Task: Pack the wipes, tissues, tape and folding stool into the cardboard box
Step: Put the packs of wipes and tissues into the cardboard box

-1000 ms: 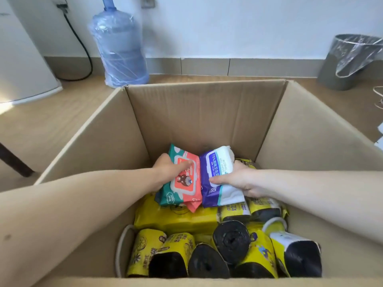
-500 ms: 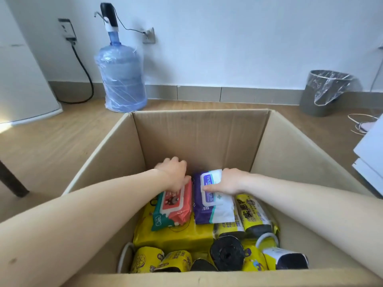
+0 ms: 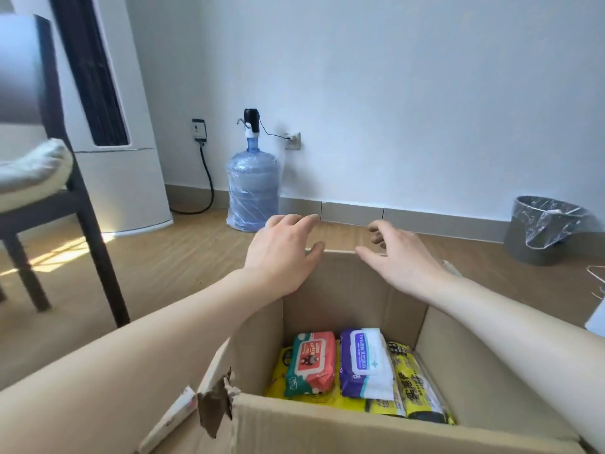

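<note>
The open cardboard box (image 3: 343,430) fills the lower middle of the view. Inside lie a green-and-orange wipes pack (image 3: 311,363) and, touching its right side, a purple-and-white wipes pack (image 3: 365,363). Both rest on yellow packs (image 3: 414,385) that cover the box floor. My left hand (image 3: 283,253) and my right hand (image 3: 397,253) hover over the box's far rim, fingers spread, holding nothing. No tape or folding stool shows.
A blue water bottle (image 3: 253,190) with a pump stands by the wall. A dark chair (image 3: 70,204) with a cushion is at the left, a white tall appliance (image 3: 119,178) behind it. A grey bin (image 3: 540,229) with a plastic liner sits right. The box's near-left corner is torn.
Both hands have let go of the wipes packs and risen out of the box to its far rim. The packs now lie flat inside. The camera has tilted upward.
</note>
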